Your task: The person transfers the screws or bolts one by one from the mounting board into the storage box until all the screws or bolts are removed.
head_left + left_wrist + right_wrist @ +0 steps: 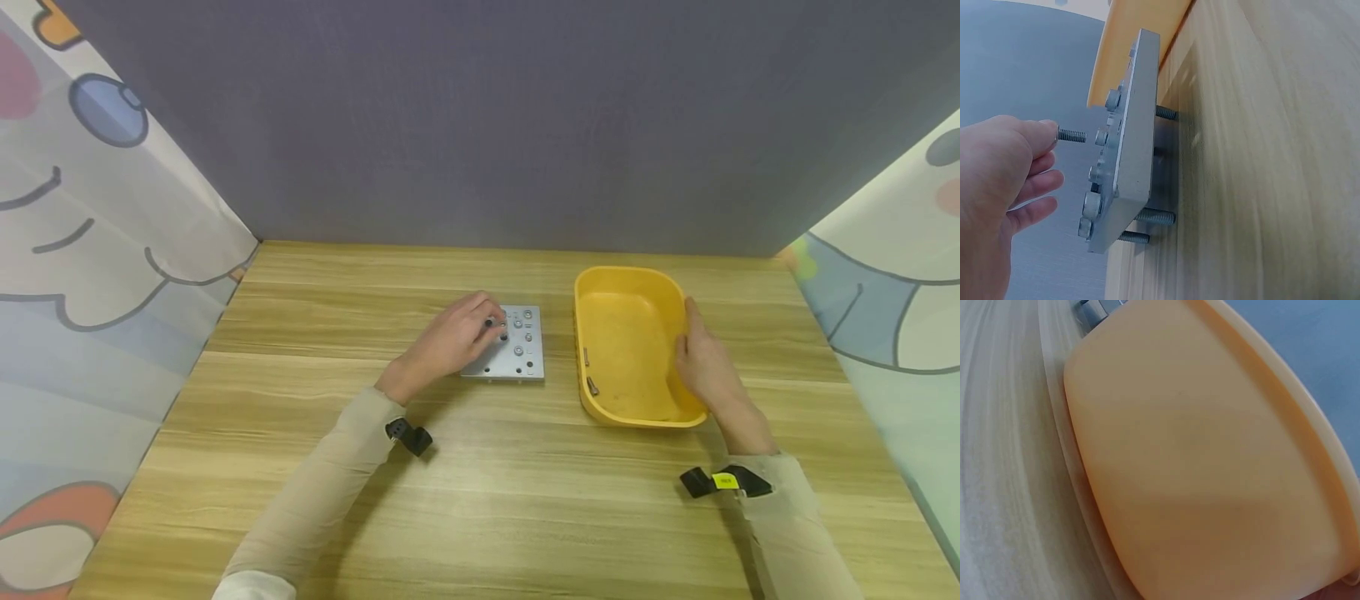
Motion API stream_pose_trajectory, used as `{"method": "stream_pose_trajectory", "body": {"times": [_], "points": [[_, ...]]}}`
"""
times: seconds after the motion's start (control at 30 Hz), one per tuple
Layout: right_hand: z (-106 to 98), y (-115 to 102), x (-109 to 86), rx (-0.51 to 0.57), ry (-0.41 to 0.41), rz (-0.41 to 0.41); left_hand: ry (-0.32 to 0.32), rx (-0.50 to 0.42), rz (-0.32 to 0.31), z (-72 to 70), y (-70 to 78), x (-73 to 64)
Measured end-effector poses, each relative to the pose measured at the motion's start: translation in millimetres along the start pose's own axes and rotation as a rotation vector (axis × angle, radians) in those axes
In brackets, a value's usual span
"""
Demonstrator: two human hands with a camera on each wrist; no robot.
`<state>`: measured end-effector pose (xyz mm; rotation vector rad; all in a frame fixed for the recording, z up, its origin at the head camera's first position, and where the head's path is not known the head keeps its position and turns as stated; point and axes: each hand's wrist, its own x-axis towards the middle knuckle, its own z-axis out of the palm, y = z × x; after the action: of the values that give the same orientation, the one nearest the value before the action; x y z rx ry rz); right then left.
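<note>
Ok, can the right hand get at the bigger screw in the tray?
Probably yes: nothing covers the bigger screw, and the tray is open on top. But the right hand holds the tray's opposite side, so it would likely need to let go and reach across.

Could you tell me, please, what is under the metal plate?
In the left wrist view, at least three threaded screw ends stick out under the metal plate, toward the wooden table. The plate itself hides most of its underside, so more may be there.

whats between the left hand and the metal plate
The left wrist view shows a screw, pinched by the left hand, threaded end toward the metal plate.
</note>
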<state>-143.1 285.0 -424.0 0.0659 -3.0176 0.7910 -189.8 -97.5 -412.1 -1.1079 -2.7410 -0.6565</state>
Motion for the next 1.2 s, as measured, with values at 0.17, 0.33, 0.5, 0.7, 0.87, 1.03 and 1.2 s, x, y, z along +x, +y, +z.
{"method": "stream_pose_trajectory", "body": {"times": [0.17,0.33,0.5,0.7,0.87,1.03,1.2], "points": [[0.2,0.2,0.2,0.004,-0.001,0.004,0.005,0.008,0.014,-1.6,0.4,2.3],[0.1,1.2,0.4,0.003,0.008,-0.007,0.016,0.007,0.034,-5.6,1.5,6.3],[-0.4,1.0,1.1,0.017,-0.008,0.005,0.022,0.011,0.061,-11.2,8.7,12.9],[-0.2,2.3,1.6,0.018,-0.028,0.014,-0.009,0.046,0.081,-14.2,16.0,19.9],[-0.5,2.0,1.5,0.023,-0.026,0.016,-0.014,0.044,0.081,-16.1,20.1,25.1],[-0.3,0.6,0.9,0.004,-0.027,0.021,-0.021,0.053,0.065,-18.2,24.6,30.3],[1.2,2.1,0.3,-0.008,-0.016,0.014,-0.044,0.052,0.058,-21.0,32.4,36.7]]}}
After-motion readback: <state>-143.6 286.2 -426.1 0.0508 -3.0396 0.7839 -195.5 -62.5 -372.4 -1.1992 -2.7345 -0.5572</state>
